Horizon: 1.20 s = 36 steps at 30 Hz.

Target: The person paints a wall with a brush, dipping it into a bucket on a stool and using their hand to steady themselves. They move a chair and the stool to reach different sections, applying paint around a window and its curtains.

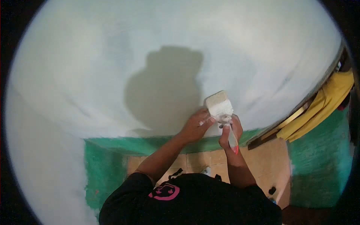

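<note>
In the head view, a wide paintbrush (221, 107) with pale bristles and white paint on it is held in front of the wall. Its light handle with a red tip points down toward my body. My right hand (231, 131) is closed round the handle, just below the brush head. On the left side of the brush, my left hand (198, 125) has its fingers pinched at the base of the brush head, with white smears on them.
The wall (240, 52) is whitish above, with a green band (138, 144) low down. Tan floor tiles (195, 159) lie below. At the right, a yellow cloth (322, 105) hangs by a wooden edge. A dark small object (272, 190) lies on the floor.
</note>
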Motion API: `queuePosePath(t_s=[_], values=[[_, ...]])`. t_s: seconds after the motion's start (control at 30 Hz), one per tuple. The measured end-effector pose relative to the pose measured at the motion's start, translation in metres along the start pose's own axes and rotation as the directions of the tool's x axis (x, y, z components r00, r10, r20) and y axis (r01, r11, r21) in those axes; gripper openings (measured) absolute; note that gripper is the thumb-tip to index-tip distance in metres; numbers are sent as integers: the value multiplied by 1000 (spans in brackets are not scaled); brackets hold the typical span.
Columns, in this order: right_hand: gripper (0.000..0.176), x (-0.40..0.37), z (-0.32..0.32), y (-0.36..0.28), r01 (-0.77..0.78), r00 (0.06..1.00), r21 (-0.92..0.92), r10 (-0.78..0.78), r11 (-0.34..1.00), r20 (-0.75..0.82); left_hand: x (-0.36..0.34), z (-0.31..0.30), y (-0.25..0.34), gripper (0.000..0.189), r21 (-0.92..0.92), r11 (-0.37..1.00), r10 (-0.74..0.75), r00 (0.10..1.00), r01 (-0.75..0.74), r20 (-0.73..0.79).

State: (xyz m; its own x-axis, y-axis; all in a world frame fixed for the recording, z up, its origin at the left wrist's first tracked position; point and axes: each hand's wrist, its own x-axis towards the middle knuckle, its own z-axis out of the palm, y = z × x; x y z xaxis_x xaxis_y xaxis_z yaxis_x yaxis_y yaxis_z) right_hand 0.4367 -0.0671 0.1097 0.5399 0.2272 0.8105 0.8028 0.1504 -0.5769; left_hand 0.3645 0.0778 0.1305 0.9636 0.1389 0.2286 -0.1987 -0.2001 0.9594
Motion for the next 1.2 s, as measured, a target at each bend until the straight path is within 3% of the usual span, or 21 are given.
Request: queuePosePath(t_s=[0.03,0.07,0.1,0.17,0.27,0.3,0.37,0.4,0.43,0.5,0.53,0.6,0.63,0.7,0.77,0.8,0.97,1.0,1.03,1.13,1.2], values=[[25,-1,15,0,-29,996,47,33,998,-82,-10,-20,-2,35,335,915,287,947,-227,-144],[25,-10,29,4,-16,999,55,19,998,-51,-25,-40,-3,26,658,679,565,804,-325,-186],[25,13,-25,41,-83,993,16,84,996,-82,18,-2,17,26,679,677,538,821,-284,-193],[23,3,-19,38,-221,975,-52,220,974,-13,-7,-35,17,28,804,557,647,716,-209,-262],[23,-16,6,19,-335,934,48,324,941,153,-62,-81,12,28,782,623,557,692,16,-458],[22,-13,16,6,-403,903,64,386,913,188,-79,-96,7,47,780,604,462,725,163,-510],[20,7,32,-10,-267,924,-108,287,957,255,-101,-118,13,57,804,556,504,684,210,-527],[21,23,44,-12,91,984,-147,-66,985,165,-108,-124,12,68,830,500,540,661,246,-521],[24,40,47,-19,-37,973,-139,68,990,221,-111,-127,12,68,818,506,528,652,275,-545],[23,77,61,-62,8,991,-147,11,989,133,-113,-131,14,83,864,230,314,806,448,-501],[23,88,67,-85,-93,992,106,82,990,101,-116,-130,15,83,848,225,316,787,480,-530],[23,103,73,-93,-128,992,230,130,965,8,-103,-125,21,91,857,141,116,851,496,-512],[23,86,108,-92,-117,993,240,111,964,42,-122,-147,11,91,836,153,122,830,527,-545],[24,49,137,-53,137,990,-51,-136,989,23,-137,-165,13,91,808,146,32,814,570,-580],[25,4,155,-37,118,990,31,-120,993,74,-155,-182,18,92,779,159,8,788,606,-615],[26,-14,162,-40,-14,993,51,8,999,120,-162,-193,21,92,764,180,-15,778,620,-628],[36,-25,226,-40,-556,821,278,464,784,334,-238,-244,17,73,709,219,81,712,670,-698],[36,9,233,-59,-432,854,321,269,843,445,-255,-258,15,63,716,232,111,713,659,-692],[38,30,249,-80,-329,924,326,231,886,306,-269,-266,22,63,686,216,97,684,694,-723],[53,80,269,-154,-313,938,533,167,786,305,-301,-280,48,41,654,199,201,622,730,-756],[43,86,299,-174,-57,995,743,100,667,-14,-325,-294,64,34,645,239,294,579,726,-761]])
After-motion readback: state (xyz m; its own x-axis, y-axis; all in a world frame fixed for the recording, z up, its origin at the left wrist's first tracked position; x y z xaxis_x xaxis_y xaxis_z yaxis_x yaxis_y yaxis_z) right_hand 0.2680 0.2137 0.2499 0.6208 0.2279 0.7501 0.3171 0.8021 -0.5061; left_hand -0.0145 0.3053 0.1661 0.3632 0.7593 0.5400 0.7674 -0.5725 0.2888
